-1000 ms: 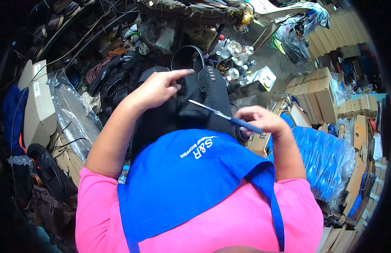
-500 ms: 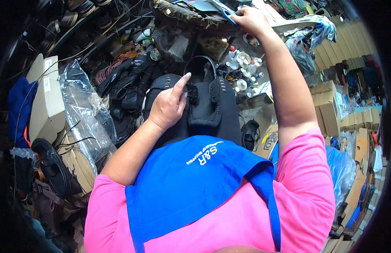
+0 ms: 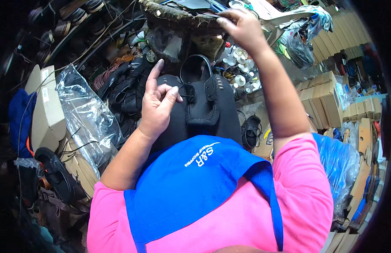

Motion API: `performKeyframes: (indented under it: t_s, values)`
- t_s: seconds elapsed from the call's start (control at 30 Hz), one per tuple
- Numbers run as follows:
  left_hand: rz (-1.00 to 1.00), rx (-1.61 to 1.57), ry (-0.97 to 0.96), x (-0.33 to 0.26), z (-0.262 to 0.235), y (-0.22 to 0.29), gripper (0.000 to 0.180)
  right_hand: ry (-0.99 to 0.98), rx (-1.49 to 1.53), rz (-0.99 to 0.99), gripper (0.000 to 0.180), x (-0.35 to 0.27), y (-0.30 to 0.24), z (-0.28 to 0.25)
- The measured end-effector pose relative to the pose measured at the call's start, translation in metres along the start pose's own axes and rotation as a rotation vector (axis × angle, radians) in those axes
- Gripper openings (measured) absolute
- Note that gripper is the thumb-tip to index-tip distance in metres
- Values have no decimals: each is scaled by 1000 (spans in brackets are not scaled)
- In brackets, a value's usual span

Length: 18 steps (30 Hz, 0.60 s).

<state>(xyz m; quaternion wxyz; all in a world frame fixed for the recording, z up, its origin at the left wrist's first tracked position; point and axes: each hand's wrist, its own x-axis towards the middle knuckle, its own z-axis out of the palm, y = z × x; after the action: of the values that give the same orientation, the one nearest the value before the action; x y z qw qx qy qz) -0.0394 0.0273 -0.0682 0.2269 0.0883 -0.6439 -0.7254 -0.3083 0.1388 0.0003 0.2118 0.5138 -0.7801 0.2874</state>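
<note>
On my lap rests a black sandal upper (image 3: 202, 119) with a stitched edge and a looped strap rising behind it. My left hand (image 3: 156, 107) is at its left side, index finger raised, thumb and other fingers curled in on the end of its strap. Farther off, my right hand (image 3: 245, 31) reaches over the rim of a worn work stand (image 3: 174, 14), fingers bent together around a thin piece too blurred to name. Just beyond those fingers lies a blue-handled tool (image 3: 218, 6), partly hidden.
Small bottles (image 3: 242, 63) crowd the floor past my lap. Black shoes (image 3: 121, 88) and a clear plastic sheet (image 3: 88, 114) lie to the left. Cardboard boxes (image 3: 320, 101) stand on the right, near blue plastic bags (image 3: 336, 162). A loose black sandal (image 3: 251, 130) sits right of my lap.
My right hand has shifted slightly left and nearer, off the blue handle it was touching. My left hand has turned, with its index finger pointing farther up and its thumb now showing.
</note>
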Motion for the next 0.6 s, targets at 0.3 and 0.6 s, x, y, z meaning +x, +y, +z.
performKeyframes:
  t_s: [0.3, 0.6]
  values:
    - [-133, -395, -5, -5, 13, 16, 67, -464, 1437, 749, 29, -111, -124, 3]
    - [-123, -222, -90, -12, 17, 14, 69, -358, 1675, 791, 20, -120, -130, 3]
